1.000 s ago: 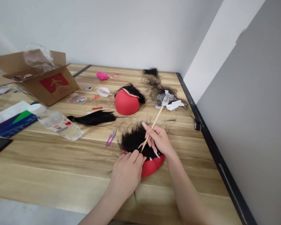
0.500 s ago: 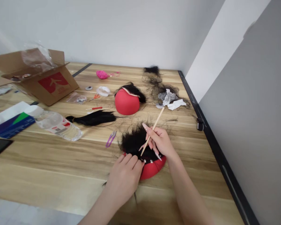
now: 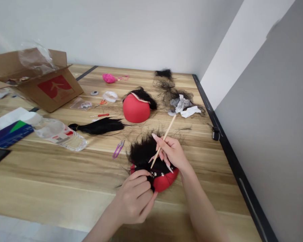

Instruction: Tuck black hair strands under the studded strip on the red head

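Note:
A red dome (image 3: 165, 181) lies near the table's front with black hair (image 3: 143, 151) spread over it and a row of shiny pins along the hair's edge. My right hand (image 3: 170, 153) pinches a thin wooden stick (image 3: 164, 139), whose lower tip is at the hair near the pins. At the left side of the dome is my left hand (image 3: 137, 196), fingers curled, with dark hair by its fingertips. Whether it grips that hair is hidden. Purple snips (image 3: 118, 149) lie left of the dome.
Behind stands another red dome (image 3: 136, 109) with black hair. A black hair bundle (image 3: 101, 126), a clear bottle (image 3: 62, 134) and a cardboard box (image 3: 50, 89) are at the left. Crumpled tissue (image 3: 183, 104) and loose hair lie at the back right.
My left hand has shifted slightly down and turned, its thumb now lower, showing more of the dome's left edge and dark hair. The right hand and stick have barely moved.

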`<state>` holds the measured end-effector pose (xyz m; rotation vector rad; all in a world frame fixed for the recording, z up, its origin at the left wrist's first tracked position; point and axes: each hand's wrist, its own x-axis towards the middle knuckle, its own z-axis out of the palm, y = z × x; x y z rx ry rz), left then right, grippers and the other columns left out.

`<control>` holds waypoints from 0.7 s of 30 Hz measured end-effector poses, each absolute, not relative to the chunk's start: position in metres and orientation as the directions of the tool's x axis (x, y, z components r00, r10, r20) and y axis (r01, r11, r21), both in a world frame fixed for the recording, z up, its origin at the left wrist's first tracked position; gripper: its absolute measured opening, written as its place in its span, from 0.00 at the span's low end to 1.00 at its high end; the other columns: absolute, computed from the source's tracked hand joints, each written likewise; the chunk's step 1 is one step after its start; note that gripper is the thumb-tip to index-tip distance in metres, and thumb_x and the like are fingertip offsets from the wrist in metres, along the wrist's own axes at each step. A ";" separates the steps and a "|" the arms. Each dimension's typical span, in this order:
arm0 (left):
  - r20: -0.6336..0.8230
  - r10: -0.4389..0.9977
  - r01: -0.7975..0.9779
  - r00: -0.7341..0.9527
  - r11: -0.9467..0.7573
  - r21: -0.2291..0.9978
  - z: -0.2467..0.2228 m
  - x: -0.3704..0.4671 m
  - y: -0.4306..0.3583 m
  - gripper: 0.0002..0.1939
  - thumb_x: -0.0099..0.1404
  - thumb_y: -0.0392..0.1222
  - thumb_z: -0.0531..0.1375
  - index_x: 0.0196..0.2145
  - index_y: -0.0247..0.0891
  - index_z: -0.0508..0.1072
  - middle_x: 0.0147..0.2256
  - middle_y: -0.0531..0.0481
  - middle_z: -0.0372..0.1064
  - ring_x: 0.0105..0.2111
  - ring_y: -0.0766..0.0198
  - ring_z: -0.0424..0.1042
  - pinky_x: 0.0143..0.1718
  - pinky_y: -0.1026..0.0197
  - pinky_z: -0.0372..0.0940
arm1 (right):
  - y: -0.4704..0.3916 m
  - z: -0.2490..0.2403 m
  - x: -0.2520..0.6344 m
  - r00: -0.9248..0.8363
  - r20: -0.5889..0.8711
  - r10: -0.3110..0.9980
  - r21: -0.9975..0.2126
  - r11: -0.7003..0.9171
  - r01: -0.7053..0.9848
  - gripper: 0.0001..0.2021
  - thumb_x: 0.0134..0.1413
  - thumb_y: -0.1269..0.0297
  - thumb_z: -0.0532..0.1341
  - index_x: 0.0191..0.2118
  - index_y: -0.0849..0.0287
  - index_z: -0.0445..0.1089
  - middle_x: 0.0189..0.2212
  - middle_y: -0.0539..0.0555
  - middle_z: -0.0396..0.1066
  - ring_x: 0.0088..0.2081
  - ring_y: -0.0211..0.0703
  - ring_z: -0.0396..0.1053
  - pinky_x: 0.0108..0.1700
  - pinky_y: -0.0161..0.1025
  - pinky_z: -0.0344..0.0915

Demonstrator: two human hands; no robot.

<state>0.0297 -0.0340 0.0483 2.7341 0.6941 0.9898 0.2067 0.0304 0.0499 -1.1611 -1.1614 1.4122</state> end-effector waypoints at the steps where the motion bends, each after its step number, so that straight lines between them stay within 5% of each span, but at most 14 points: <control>1: 0.578 0.476 0.363 0.663 -0.879 0.309 0.047 0.030 -0.034 0.13 0.60 0.28 0.54 0.20 0.37 0.64 0.19 0.55 0.57 0.22 0.68 0.56 0.43 0.58 0.66 | 0.031 0.050 0.207 -0.112 -0.099 0.989 -0.990 -0.110 -0.093 0.20 0.56 0.48 0.58 0.23 0.60 0.63 0.10 0.44 0.63 0.06 0.28 0.54 0.07 0.24 0.45; 10: 0.664 0.500 0.176 0.556 -0.852 0.493 0.029 0.039 -0.042 0.12 0.57 0.24 0.53 0.21 0.36 0.60 0.19 0.56 0.51 0.23 0.70 0.51 0.47 0.52 0.67 | 0.031 0.050 0.207 -0.126 -0.103 0.987 -0.989 -0.114 -0.090 0.19 0.52 0.49 0.63 0.24 0.61 0.63 0.10 0.43 0.63 0.07 0.27 0.55 0.08 0.24 0.46; 14: 0.679 0.528 0.087 0.511 -0.817 0.570 0.026 0.041 -0.041 0.12 0.56 0.23 0.53 0.21 0.36 0.59 0.21 0.55 0.50 0.24 0.69 0.51 0.37 0.57 0.68 | 0.030 0.051 0.207 -0.124 -0.093 0.988 -0.991 -0.104 -0.083 0.19 0.51 0.50 0.64 0.23 0.60 0.63 0.10 0.43 0.63 0.07 0.28 0.56 0.08 0.24 0.47; 21: 0.674 0.571 0.109 0.469 -0.794 0.598 0.024 0.041 -0.038 0.13 0.56 0.23 0.53 0.21 0.36 0.57 0.21 0.54 0.50 0.25 0.67 0.51 0.27 0.61 0.55 | 0.030 0.046 0.211 -0.140 -0.053 0.989 -0.992 -0.068 -0.106 0.18 0.57 0.51 0.59 0.25 0.60 0.64 0.12 0.44 0.65 0.08 0.28 0.58 0.09 0.24 0.48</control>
